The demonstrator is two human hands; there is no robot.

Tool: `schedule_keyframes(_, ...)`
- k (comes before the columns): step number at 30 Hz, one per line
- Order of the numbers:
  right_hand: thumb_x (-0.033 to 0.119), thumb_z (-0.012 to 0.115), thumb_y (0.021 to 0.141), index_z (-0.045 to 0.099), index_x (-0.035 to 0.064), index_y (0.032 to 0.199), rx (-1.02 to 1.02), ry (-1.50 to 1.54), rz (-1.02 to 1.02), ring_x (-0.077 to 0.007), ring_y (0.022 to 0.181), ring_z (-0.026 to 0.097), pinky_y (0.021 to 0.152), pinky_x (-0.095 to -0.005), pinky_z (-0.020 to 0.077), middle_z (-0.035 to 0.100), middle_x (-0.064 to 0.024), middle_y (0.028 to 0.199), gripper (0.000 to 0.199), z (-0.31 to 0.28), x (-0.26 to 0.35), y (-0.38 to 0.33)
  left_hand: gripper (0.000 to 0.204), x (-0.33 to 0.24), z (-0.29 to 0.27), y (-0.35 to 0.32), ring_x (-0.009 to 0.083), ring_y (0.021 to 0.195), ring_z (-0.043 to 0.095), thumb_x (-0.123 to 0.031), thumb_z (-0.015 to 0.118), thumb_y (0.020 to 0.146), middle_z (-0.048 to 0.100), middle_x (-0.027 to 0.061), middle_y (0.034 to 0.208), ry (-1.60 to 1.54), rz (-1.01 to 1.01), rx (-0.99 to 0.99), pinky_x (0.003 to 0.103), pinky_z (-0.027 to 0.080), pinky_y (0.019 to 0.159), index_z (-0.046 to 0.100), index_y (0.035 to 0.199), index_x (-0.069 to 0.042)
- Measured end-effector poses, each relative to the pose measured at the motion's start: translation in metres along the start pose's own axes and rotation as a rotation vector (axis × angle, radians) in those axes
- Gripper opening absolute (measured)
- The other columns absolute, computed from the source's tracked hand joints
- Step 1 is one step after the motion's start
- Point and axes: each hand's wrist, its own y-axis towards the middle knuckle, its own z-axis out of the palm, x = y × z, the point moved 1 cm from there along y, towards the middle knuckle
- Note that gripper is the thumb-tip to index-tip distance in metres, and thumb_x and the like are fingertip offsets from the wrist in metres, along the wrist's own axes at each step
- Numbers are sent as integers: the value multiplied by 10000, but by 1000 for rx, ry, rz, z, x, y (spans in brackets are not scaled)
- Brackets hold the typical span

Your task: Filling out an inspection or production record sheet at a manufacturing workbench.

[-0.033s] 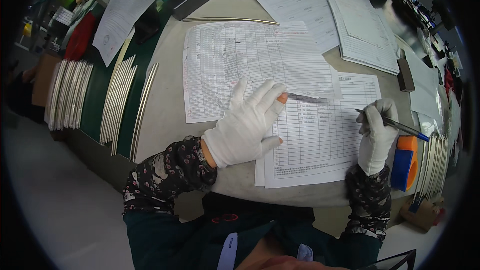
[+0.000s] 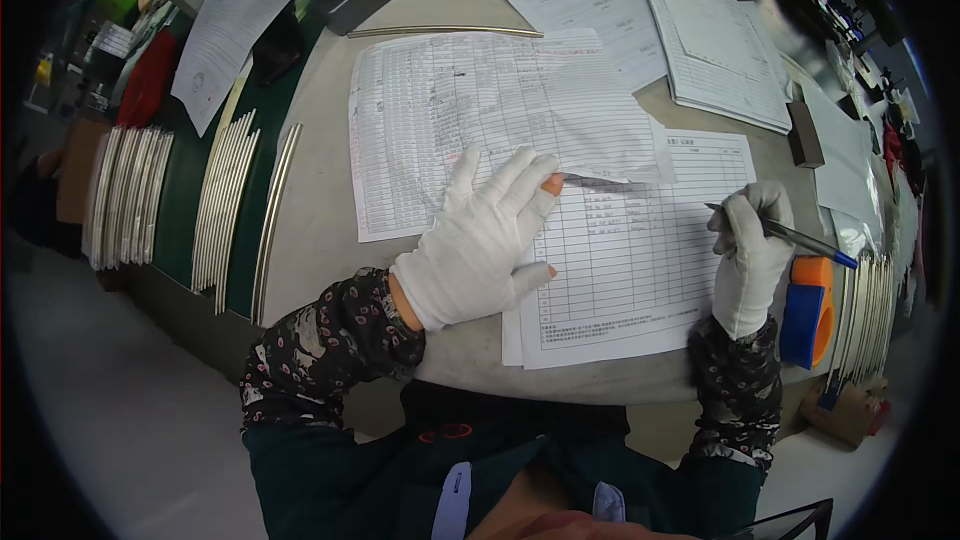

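My left hand [image 2: 480, 240], in a white glove with a bare thumb tip and another bare fingertip, lies flat with its fingers stretched. It rests across a densely printed sheet [image 2: 400, 140] and the left edge of a ruled form [image 2: 630, 290]. The form has some handwriting in its upper rows and is partly covered by the printed sheet. My right hand [image 2: 752, 250], gloved in white too, is closed around a dark pen [image 2: 800, 238] with a blue end. It is over the form's right edge, and the pen's tip points left.
Metal rods [image 2: 225, 205] lie in bundles at the left, with more rods [image 2: 862, 315] at the right. A blue and orange tape dispenser [image 2: 803, 325] is beside my right forearm. Farther back are a clipboard [image 2: 715, 40], a dark block [image 2: 804, 133] and a long thin rod [image 2: 450, 31].
The whole view has shifted slightly, so the table and papers appear a little higher and farther left. Both hands keep the same pose, and the pen stays in my right hand.
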Motion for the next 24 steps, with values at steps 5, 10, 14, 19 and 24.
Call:
schedule_keyframes(5, 54, 559, 776, 456, 56, 724, -2, 8, -33, -66, 492, 479, 432, -165, 344, 513, -34, 624, 115, 0, 4, 1, 805, 6, 1, 1, 389, 1240, 301, -356, 610, 727, 317, 219, 1330, 55, -24, -19, 587, 145, 1006, 250, 1332, 35)
schedule_keyframes(10, 54, 549, 778, 457, 64, 719, 19, 7, -21, -56, 476, 470, 416, -152, 325, 517, -31, 622, 110, -3, 3, 0, 804, 5, 3, 3, 393, 1243, 296, -383, 581, 747, 315, 216, 1334, 69, -13, -8, 590, 140, 1004, 227, 1350, 13)
schedule_keyframes(14, 56, 549, 778, 454, 68, 718, 13, -11, -39, -53, 477, 467, 415, -152, 323, 520, -33, 620, 113, -4, 1, 1, 821, 5, 4, 4, 394, 1244, 295, -381, 588, 742, 307, 218, 1338, 73, -9, -9, 592, 140, 1002, 208, 1360, 4)
schedule_keyframes(19, 58, 552, 777, 446, 74, 721, 51, 30, -66, -52, 481, 463, 416, -151, 323, 513, -26, 627, 121, 8, 2, -1, 819, 7, -1, -6, 386, 1245, 294, -350, 618, 719, 299, 219, 1341, 60, -43, 4, 585, 149, 1000, 234, 1340, 21)
schedule_keyframes(24, 30, 524, 769, 421, 63, 700, 3, -35, 3, -75, 496, 483, 432, -176, 352, 486, -28, 614, 128, 0, 0, -6, 728, 4, 2, -1, 353, 1247, 292, -318, 646, 695, 329, 206, 1316, -6, -43, -35, 581, 158, 997, 361, 1245, 65)
